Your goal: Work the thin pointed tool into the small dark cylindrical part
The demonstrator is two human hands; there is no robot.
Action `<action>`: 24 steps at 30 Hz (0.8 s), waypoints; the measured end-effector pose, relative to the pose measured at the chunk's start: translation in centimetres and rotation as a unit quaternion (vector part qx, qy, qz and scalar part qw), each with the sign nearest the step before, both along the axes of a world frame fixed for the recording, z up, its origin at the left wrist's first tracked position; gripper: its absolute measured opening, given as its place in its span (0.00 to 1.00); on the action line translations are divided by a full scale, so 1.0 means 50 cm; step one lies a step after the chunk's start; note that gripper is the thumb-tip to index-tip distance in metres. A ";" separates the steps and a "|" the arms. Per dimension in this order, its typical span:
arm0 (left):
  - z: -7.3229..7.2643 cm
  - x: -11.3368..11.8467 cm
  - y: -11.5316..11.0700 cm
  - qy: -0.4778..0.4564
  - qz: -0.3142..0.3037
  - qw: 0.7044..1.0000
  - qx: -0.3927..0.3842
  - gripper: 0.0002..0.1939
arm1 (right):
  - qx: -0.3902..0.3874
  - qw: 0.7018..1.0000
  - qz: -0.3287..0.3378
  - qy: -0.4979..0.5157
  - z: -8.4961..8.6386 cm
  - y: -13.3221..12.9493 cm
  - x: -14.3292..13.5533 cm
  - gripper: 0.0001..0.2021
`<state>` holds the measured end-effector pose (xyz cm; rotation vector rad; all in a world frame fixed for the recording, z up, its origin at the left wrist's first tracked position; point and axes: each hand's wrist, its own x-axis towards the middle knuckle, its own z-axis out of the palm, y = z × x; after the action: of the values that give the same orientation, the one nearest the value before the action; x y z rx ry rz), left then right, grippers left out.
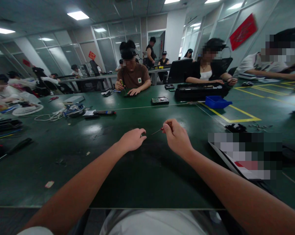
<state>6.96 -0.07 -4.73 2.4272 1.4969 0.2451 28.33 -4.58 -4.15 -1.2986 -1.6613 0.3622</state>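
My right hand (177, 137) is closed round the handle of a thin screwdriver (158, 131), red where it shows near the fingers. Its slim metal shaft points left and slightly down, toward my left hand (132, 139). That hand hovers just left of the tip, with thumb and forefinger curled toward each other. A tiny glint shows between them, too small to name. Both hands are above the green tabletop (147, 182), and the screwdriver tip does not touch the left hand.
Ahead lies a hard drive (160, 100). A blue tray (217, 102) and small loose parts (261, 126) are on the right, near a partly blurred laptop-like slab (223, 156). An electric screwdriver (104, 112) and cables (52, 115) lie left. A co-worker (132, 76) works opposite.
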 end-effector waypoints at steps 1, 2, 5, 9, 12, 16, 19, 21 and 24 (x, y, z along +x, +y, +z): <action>-0.005 0.002 0.003 0.036 -0.007 0.999 0.008 0.19 | 0.001 1.000 -0.001 -0.001 0.000 0.000 0.000 0.09; -0.010 0.004 0.005 0.066 -0.015 0.998 0.012 0.20 | 0.002 1.000 -0.001 -0.002 0.000 0.000 0.000 0.09; -0.020 0.008 0.009 0.106 -0.041 0.993 0.026 0.16 | 0.002 1.000 0.001 -0.004 0.001 0.000 -0.001 0.09; -0.025 -0.001 0.014 0.051 -0.028 0.997 0.041 0.13 | -0.001 1.000 0.007 0.000 0.004 -0.001 -0.002 0.08; -0.030 -0.022 0.033 -0.063 0.014 0.997 0.040 0.12 | -0.001 1.000 0.010 0.000 0.004 -0.002 -0.001 0.08; -0.026 -0.066 0.068 -0.235 0.092 0.968 0.002 0.12 | -0.002 1.000 0.016 -0.003 0.002 0.000 0.001 0.09; -0.010 -0.107 0.079 -0.358 0.154 0.919 -0.062 0.12 | -0.002 1.000 0.018 -0.003 0.000 0.001 0.001 0.09; 0.004 -0.140 0.078 -0.425 0.185 0.882 -0.083 0.12 | -0.004 1.000 0.020 0.000 0.000 0.001 0.001 0.09; 0.022 -0.199 0.071 -0.495 0.220 0.836 -0.091 0.14 | -0.006 1.000 0.027 0.005 -0.001 0.000 0.000 0.10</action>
<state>-3.01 3.47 -3.64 1.3300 1.3876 1.1715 28.32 -4.59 -4.19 -1.2609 -1.6902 0.4114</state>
